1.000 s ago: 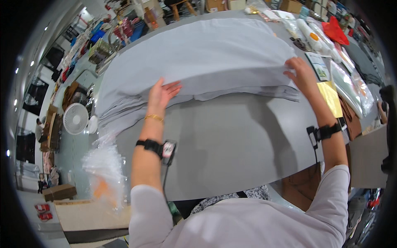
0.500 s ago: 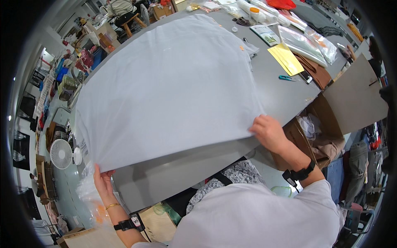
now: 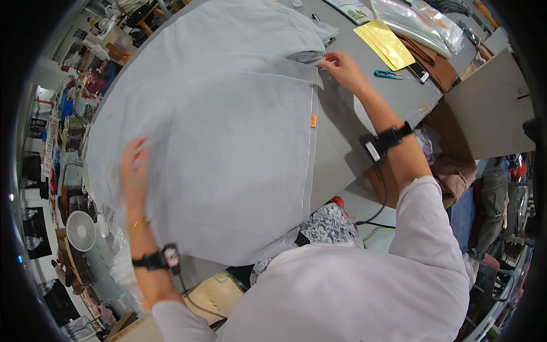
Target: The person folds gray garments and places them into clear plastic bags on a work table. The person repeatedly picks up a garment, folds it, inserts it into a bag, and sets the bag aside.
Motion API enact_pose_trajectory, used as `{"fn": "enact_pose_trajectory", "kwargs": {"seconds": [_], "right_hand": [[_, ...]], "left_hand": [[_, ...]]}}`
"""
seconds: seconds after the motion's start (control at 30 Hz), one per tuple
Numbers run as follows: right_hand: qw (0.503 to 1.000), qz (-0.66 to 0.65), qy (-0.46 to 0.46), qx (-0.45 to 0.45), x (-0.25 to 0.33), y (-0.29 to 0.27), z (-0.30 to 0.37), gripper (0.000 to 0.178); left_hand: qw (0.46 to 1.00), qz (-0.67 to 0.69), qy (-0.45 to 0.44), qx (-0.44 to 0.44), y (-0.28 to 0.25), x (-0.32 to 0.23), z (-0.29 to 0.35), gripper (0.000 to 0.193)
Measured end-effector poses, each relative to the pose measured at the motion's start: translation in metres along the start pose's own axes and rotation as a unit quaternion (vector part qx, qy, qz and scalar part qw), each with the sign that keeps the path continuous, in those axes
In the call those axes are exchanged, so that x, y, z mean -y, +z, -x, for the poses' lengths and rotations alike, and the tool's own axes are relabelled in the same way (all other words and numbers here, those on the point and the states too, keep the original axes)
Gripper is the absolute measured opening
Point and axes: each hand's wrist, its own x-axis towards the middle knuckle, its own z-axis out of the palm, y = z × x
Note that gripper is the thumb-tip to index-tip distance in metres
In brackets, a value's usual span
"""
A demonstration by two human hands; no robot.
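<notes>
Light grey cloth [image 3: 239,142] in layers covers most of the table, its near edge hanging down in front of my body. White seam lines run along the top layer's far and right sides, and a small orange tag [image 3: 313,121] sits on the right seam. My right hand [image 3: 344,69] is at the far right corner of this layer, with thumb and fingers closed on the cloth edge beside the stacked folds [image 3: 307,57]. Over the left part of the cloth is my left hand [image 3: 135,168], smeared by motion; whether it touches the cloth cannot be made out.
On the grey table [image 3: 342,137] at right lie teal thread snips [image 3: 388,74], a phone [image 3: 419,72], a yellow envelope [image 3: 384,45], brown fabric [image 3: 427,60] and clear plastic packets [image 3: 410,23]. An open cardboard box [image 3: 450,128] stands off the right edge. A white fan [image 3: 81,231] is at left.
The cloth's near edge has come toward me and now drapes down, showing the seams and orange tag. My right hand has moved away to the far corner; my left hand has moved up over the cloth.
</notes>
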Motion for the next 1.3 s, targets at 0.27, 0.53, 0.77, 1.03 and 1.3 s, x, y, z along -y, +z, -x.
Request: {"fn": "enact_pose_trajectory", "kwargs": {"seconds": [0.27, 0.53, 0.77, 1.03, 1.3], "right_hand": [[0.981, -0.174, 0.053, 0.069, -0.003, 0.022, -0.015, 0.018], [0.957, -0.281, 0.043, 0.065, 0.018, -0.004, 0.010, 0.012], [0.975, -0.222, 0.016, 0.017, 0.053, -0.021, 0.026, 0.018], [0.974, -0.188, 0.127, 0.012, -0.022, -0.102, 0.130, 0.015], [0.996, 0.030, 0.078, 0.028, -0.019, -0.127, 0.223, 0.006]], "left_hand": [[0.950, 0.015, 0.266, 0.163, 0.274, -0.206, -0.148, 0.025], [0.945, 0.197, 0.101, 0.241, 0.261, -0.227, -0.168, 0.015], [0.945, 0.182, 0.147, 0.228, 0.244, -0.248, -0.180, 0.020], [0.913, -0.221, 0.097, 0.328, 0.068, -0.056, -0.152, 0.028], [0.946, -0.190, 0.134, 0.224, 0.042, 0.006, -0.203, 0.032]]}}
